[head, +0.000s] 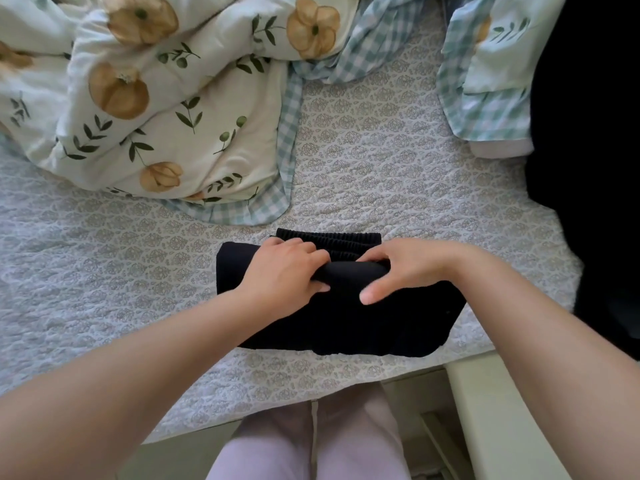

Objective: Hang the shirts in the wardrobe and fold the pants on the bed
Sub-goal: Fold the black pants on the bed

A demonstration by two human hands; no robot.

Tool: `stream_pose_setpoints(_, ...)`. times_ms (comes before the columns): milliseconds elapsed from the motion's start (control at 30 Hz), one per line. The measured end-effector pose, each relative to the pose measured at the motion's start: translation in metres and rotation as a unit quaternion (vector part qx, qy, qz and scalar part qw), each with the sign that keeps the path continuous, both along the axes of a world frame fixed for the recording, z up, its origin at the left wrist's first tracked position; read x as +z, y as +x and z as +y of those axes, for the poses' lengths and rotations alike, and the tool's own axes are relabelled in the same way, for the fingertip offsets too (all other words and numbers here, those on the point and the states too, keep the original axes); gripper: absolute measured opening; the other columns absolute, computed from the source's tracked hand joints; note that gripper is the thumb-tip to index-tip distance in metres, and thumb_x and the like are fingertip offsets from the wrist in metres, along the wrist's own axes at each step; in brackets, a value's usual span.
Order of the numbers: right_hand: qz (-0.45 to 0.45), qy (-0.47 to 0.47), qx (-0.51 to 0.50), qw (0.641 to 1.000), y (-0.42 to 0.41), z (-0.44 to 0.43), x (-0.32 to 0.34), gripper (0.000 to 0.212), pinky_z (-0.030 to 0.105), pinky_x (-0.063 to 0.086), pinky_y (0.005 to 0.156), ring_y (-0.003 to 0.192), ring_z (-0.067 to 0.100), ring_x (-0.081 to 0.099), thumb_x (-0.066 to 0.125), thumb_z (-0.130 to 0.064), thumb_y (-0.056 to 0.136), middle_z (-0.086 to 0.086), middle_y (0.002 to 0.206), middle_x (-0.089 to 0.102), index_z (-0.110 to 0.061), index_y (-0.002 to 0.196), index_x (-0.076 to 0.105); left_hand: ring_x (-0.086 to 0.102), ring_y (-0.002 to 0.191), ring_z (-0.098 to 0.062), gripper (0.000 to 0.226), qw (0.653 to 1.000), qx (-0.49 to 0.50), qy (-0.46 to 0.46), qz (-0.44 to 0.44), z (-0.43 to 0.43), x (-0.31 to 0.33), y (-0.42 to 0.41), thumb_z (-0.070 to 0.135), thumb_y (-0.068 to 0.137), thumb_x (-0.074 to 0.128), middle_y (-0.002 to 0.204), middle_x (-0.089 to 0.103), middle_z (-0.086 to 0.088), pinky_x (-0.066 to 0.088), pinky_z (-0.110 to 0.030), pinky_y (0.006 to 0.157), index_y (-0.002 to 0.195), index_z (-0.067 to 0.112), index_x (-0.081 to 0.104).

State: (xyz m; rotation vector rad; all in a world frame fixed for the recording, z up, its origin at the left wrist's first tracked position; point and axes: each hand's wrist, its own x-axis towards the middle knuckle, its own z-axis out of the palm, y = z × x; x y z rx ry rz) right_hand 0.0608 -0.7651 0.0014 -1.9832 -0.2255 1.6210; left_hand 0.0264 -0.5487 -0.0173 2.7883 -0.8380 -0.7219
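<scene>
Black pants (349, 317) lie folded into a thick bundle near the front edge of the bed (104, 258). Their ribbed elastic waistband shows at the far side of the bundle. My left hand (284, 271) grips a raised fold of the fabric from the left, fingers curled over it and thumb underneath. My right hand (405, 268) holds the same fold from the right, fingers over the top and thumb pressing on the near side. The two hands almost meet at the middle of the fold.
A rumpled floral duvet (166, 109) with a checked lining fills the back left of the bed. A pillow (488, 74) in matching fabric lies at the back right. A dark mass (595, 168) stands along the right. A white bed frame (485, 410) is below right.
</scene>
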Motion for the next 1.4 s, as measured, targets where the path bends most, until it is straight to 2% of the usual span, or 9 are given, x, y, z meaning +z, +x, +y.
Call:
stream_pose_setpoints(100,-0.189,-0.097,0.068,0.975,0.005,-0.002,-0.015,0.028,0.028,0.042,0.073,0.092,0.017,0.058,0.069,-0.043,0.077,-0.007,0.085,0.058,-0.029,0.101,0.063,0.05,0.108,-0.016,0.04,1.0,0.007,0.012,0.003,-0.003,-0.014,0.017,0.058,0.088,0.049,0.106,0.06,0.009,0.029,-0.031,0.086,0.113,0.027,0.054)
stream_pose_setpoints(267,-0.427,-0.205,0.009,0.88,-0.011,0.002,-0.056,0.043,0.037,0.025,0.099,0.116,0.022,0.04,0.055,-0.054,0.085,0.0,0.115,0.053,-0.024,0.116,0.06,0.039,0.118,-0.021,0.055,0.995,0.083,0.047,-0.003,0.0,-0.044,0.038,0.065,0.084,0.047,0.122,0.051,0.002,0.026,-0.036,0.098,0.122,0.025,0.052)
stream_pose_setpoints(400,-0.461,-0.259,-0.122,0.84,-0.023,0.004,-0.077,0.054,0.038,0.024,0.104,0.114,0.026,0.042,0.053,-0.06,0.082,0.005,0.119,0.052,-0.019,0.117,0.058,0.041,0.121,-0.021,0.056,0.981,0.186,0.058,-0.005,-0.004,-0.059,0.042,0.069,0.083,0.042,0.125,0.05,0.002,0.027,-0.038,0.099,0.121,0.029,0.052)
stream_pose_setpoints(567,-0.477,-0.252,-0.253,0.803,-0.035,0.001,-0.062,0.07,0.043,0.019,0.113,0.129,0.027,0.034,0.064,-0.06,0.074,0.008,0.136,0.042,-0.018,0.128,0.05,0.044,0.122,-0.021,0.061,0.984,0.143,0.086,0.067,0.001,-0.054,0.052,0.071,0.084,0.038,0.128,0.052,0.003,0.031,-0.041,0.098,0.128,0.031,0.049)
stream_pose_setpoints(733,-0.272,-0.213,-0.527,0.777,-0.086,-0.012,-0.053,0.089,0.04,0.037,0.104,0.129,0.022,0.037,0.074,-0.052,0.068,0.002,0.139,0.039,-0.019,0.141,0.033,0.029,0.133,-0.024,0.072,0.943,0.328,0.031,-0.049,0.009,-0.041,0.022,0.072,0.072,0.057,0.139,0.04,0.0,0.014,-0.048,0.115,0.132,0.033,0.048)
stream_pose_setpoints(933,-0.196,-0.212,-0.541,0.79,-0.097,-0.02,-0.06,0.075,0.032,0.044,0.082,0.106,0.018,0.052,0.076,-0.054,0.063,-0.002,0.117,0.043,-0.015,0.121,0.049,0.035,0.134,-0.025,0.107,0.724,0.679,-0.101,0.073,0.024,-0.036,-0.034,0.061,0.061,0.077,0.145,0.029,-0.004,0.033,-0.042,0.106,0.146,0.024,0.021)
stream_pose_setpoints(1067,-0.111,-0.181,-0.596,0.775,-0.089,-0.021,-0.061,0.075,0.036,0.049,0.087,0.103,0.019,0.057,0.078,-0.055,0.06,-0.002,0.116,0.054,-0.016,0.12,0.054,0.058,0.11,-0.021,0.077,0.683,0.686,-0.135,0.213,0.035,-0.043,-0.036,0.062,0.062,0.076,0.112,0.061,0.009,0.047,-0.036,0.092,0.123,0.021,0.053)
stream_pose_setpoints(1300,0.109,-0.048,-0.634,0.764,-0.079,-0.031,-0.053,0.06,0.036,0.053,0.085,0.093,0.021,0.067,0.08,-0.053,0.058,0.001,0.101,0.072,-0.018,0.106,0.067,0.064,0.086,-0.017,0.057,0.622,0.669,-0.149,0.379,0.044,-0.037,0.003,0.061,0.054,0.081,0.092,0.067,0.005,0.049,-0.029,0.067,0.092,0.022,0.064)
stream_pose_setpoints(1400,0.211,0.033,-0.624,0.752,-0.074,-0.031,-0.052,0.059,0.032,0.056,0.07,0.09,0.023,0.07,0.078,-0.051,0.054,0.006,0.1,0.073,-0.019,0.103,0.07,0.067,0.094,-0.023,0.064,0.598,0.647,-0.147,0.45,0.046,-0.037,0.009,0.06,0.057,0.08,0.101,0.071,-0.001,0.051,-0.037,0.085,0.106,0.021,0.066)
